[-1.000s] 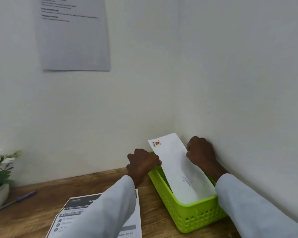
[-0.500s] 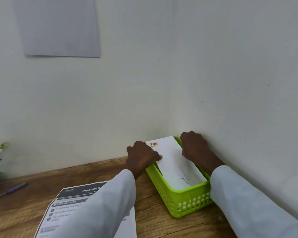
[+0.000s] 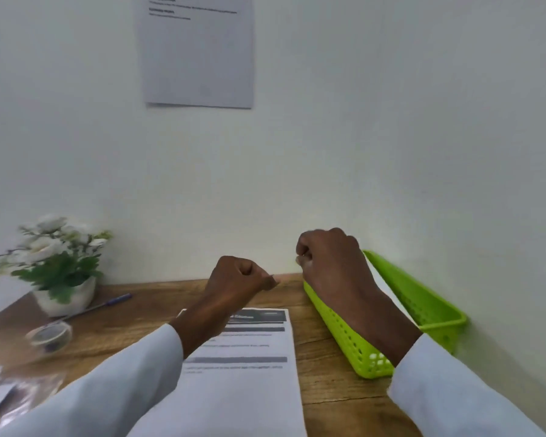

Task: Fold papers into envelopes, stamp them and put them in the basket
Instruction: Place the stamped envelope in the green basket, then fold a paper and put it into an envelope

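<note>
Head view shows our left hand (image 3: 237, 279) and right hand (image 3: 330, 263) curled, holding nothing, above the tabletop's (image 3: 328, 389) right edge beside the green basket (image 3: 344, 335), so we judge another envelope comes next.

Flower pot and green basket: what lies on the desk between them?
In the head view, a pen and a printed sheet lie between the flower pot and basket.

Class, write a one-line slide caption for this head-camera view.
Both hands, left and right, hover curled and empty above the wooden desk, beside the green basket.
</note>
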